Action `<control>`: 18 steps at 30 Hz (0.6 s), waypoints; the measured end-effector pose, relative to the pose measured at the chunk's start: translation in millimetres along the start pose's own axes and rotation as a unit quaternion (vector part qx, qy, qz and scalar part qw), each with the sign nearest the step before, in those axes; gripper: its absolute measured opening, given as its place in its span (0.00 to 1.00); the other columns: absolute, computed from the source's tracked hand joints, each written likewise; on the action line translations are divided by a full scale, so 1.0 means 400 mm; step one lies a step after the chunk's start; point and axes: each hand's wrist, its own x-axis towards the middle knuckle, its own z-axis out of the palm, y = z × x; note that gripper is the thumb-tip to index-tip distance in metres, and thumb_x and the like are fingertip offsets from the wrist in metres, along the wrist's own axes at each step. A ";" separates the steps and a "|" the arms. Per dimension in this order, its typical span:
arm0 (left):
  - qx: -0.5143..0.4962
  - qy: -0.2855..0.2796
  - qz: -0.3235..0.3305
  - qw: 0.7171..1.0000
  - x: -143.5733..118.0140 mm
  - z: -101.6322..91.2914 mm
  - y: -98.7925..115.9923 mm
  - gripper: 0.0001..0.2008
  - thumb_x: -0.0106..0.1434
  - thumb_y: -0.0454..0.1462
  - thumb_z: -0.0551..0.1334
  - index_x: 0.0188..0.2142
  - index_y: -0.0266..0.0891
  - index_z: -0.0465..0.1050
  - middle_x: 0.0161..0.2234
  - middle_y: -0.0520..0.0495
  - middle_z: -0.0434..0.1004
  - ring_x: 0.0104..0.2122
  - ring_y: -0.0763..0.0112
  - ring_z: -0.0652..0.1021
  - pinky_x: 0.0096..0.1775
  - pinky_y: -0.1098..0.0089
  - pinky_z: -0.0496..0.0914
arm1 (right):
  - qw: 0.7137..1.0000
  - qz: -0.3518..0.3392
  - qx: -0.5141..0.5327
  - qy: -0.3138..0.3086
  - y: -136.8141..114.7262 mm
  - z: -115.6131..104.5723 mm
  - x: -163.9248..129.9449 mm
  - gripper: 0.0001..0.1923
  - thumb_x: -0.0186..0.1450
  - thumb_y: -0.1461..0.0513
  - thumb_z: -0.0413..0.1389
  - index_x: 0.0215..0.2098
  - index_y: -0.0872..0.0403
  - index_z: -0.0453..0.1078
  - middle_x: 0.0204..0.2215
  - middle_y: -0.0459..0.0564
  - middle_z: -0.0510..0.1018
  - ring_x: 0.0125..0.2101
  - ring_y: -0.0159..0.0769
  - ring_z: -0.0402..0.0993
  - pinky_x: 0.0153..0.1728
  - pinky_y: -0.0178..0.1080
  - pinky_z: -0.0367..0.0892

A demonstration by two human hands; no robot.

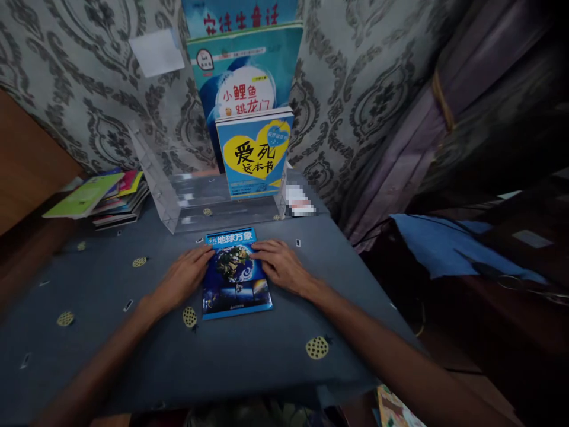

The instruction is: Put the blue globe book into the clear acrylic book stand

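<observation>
Resting flat on the counter [111,332], the blue book [235,274] lies just in front of the clear stand [186,198] holding upright books [254,154]. I see my left hand [184,277] and right hand [281,265] pressing its side edges, each grip spread open, fingers flat. A book stack [109,198] sits far left.

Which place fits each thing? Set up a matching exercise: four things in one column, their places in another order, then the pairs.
1 Earth book
2 yellow-heart book
3 book stack
4 blue cloth

A upright in the clear stand
B far left of the table
C flat under both hands
D off the table, to the right

Pairs: 1-C, 2-A, 3-B, 4-D
</observation>
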 end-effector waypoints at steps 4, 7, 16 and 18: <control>-0.015 0.036 -0.028 0.999 0.023 0.009 -0.024 0.20 0.74 0.41 0.49 0.58 0.39 0.70 0.60 0.40 0.74 0.59 0.57 0.74 0.60 0.52 0.70 | 0.999 0.013 -0.031 0.003 -0.011 0.002 -0.004 0.15 0.70 0.63 0.54 0.52 0.54 0.77 0.57 0.57 0.77 0.57 0.46 0.71 0.56 0.55 0.66; -0.025 0.056 -0.031 0.998 0.030 0.018 -0.031 0.18 0.73 0.42 0.51 0.56 0.40 0.71 0.58 0.40 0.76 0.56 0.56 0.76 0.57 0.52 0.72 | 0.999 0.014 -0.037 -0.002 -0.016 -0.002 -0.005 0.15 0.71 0.61 0.52 0.53 0.55 0.76 0.56 0.58 0.77 0.58 0.46 0.71 0.59 0.57 0.64; -0.072 0.140 0.002 0.988 0.039 0.044 -0.026 0.14 0.71 0.37 0.54 0.51 0.40 0.73 0.51 0.39 0.78 0.51 0.56 0.76 0.53 0.51 0.73 | 0.995 -0.045 -0.015 -0.085 -0.111 0.062 0.134 0.26 0.74 0.61 0.48 0.68 0.62 0.58 0.65 0.64 0.67 0.69 0.46 0.55 0.68 0.57 0.52; -0.080 0.137 0.005 0.987 0.040 0.043 -0.025 0.14 0.70 0.35 0.54 0.52 0.39 0.73 0.49 0.39 0.78 0.50 0.56 0.76 0.53 0.51 0.73 | 0.992 -0.061 -0.015 -0.109 -0.130 0.099 0.186 0.28 0.74 0.61 0.46 0.69 0.65 0.53 0.67 0.65 0.62 0.70 0.47 0.52 0.69 0.55 0.52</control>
